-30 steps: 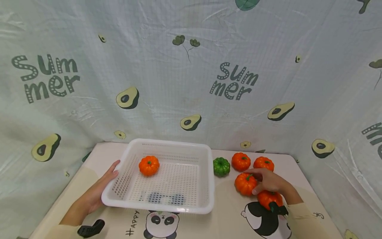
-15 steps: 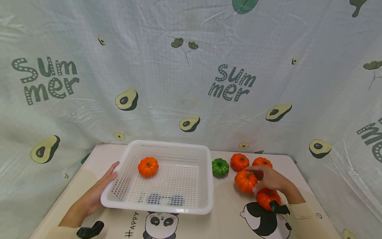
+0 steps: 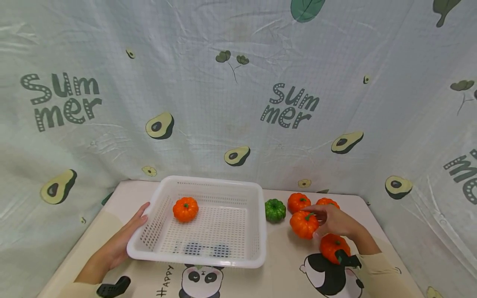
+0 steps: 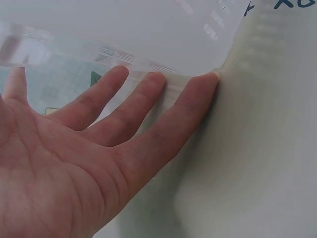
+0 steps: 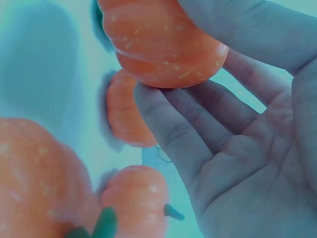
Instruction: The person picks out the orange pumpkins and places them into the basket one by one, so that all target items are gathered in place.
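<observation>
My right hand (image 3: 338, 224) holds a small orange toy pumpkin (image 3: 303, 226) between thumb and fingers; in the right wrist view that pumpkin (image 5: 163, 44) is raised above its neighbours. At the left side of a white perforated plastic basket (image 3: 197, 261), my left hand (image 3: 124, 236) touches the wall with its fingers spread. The left wrist view has the fingertips of this hand (image 4: 99, 134) straight against the basket's edge. Inside the basket, towards its left, sits another orange pumpkin (image 3: 185, 209).
Right of the basket stands a green pumpkin (image 3: 275, 210). Two orange pumpkins, one at the back (image 3: 298, 203) and one partly hidden behind the right hand (image 3: 328, 201), lie near the curtain (image 3: 193, 103). Another pumpkin (image 3: 333, 247) is beside my right wrist.
The pumpkin in my right hand has come up off the table and shifted slightly left and away from the near pumpkin. My left hand and the basket stay put.
</observation>
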Demonstrator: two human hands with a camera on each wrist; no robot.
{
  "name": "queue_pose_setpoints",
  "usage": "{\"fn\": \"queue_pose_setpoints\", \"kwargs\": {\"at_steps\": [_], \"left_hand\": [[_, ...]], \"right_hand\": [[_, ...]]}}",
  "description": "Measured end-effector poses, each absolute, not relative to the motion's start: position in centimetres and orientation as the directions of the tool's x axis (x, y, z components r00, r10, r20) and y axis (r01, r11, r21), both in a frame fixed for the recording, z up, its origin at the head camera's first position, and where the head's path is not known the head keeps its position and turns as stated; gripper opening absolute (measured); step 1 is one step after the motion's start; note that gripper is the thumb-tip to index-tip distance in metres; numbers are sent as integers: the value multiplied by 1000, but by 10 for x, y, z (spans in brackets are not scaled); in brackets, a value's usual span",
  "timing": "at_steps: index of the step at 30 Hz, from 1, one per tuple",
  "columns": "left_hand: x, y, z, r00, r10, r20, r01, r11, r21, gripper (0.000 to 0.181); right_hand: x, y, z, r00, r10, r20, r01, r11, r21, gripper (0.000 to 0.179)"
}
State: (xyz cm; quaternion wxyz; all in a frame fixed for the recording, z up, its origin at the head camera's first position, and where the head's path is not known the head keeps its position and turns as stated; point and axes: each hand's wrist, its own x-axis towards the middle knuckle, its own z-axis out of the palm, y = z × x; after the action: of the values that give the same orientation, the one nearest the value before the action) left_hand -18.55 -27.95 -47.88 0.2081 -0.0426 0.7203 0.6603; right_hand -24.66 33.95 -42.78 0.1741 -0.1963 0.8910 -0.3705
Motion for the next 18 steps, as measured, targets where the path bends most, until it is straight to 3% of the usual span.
{"fn": "queue_pose_setpoints", "kwargs": {"at_steps": [18], "left_hand": [[-186, -281, -480, -908, 226, -351, -335, 110, 936, 73]], "right_hand": [[-247, 320, -412, -849, -515, -117, -265, 607, -749, 77]]}}
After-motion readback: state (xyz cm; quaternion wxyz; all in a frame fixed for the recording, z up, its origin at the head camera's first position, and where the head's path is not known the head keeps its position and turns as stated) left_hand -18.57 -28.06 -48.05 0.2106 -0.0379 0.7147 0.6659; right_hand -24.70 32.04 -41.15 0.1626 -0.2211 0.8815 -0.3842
